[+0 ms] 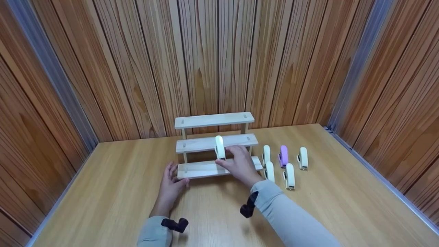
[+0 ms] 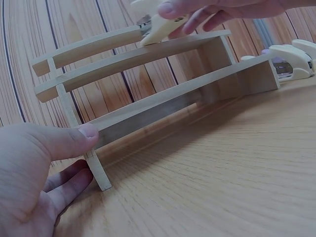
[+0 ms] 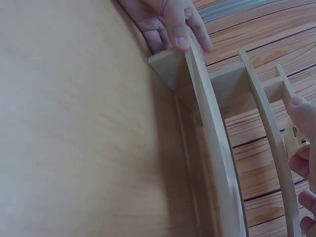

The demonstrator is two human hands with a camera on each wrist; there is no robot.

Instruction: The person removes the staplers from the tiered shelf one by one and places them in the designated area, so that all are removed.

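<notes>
A three-tier wooden shelf stand [image 1: 214, 120] stands on the table, its steps rising toward the back wall. My left hand [image 1: 170, 188] grips its lower left end, thumb on the front of the bottom step and fingers around the leg [image 2: 101, 173]. Between the thumb and fingers of my right hand [image 1: 241, 165] is a cream stapler [image 1: 220, 148], held upright. In the head view that stapler overlaps the middle step [image 1: 202, 144]; in the left wrist view its lower end is right at a step's edge. The right wrist view shows only part of it.
Right of the stand, a purple stapler [image 1: 283, 156] and several cream staplers [image 1: 289, 176] are on the wooden table [image 1: 113, 192]. Two of the cream ones are close by the stand's right end. Wood-panelled walls [image 1: 219, 61] enclose the table at the back and sides.
</notes>
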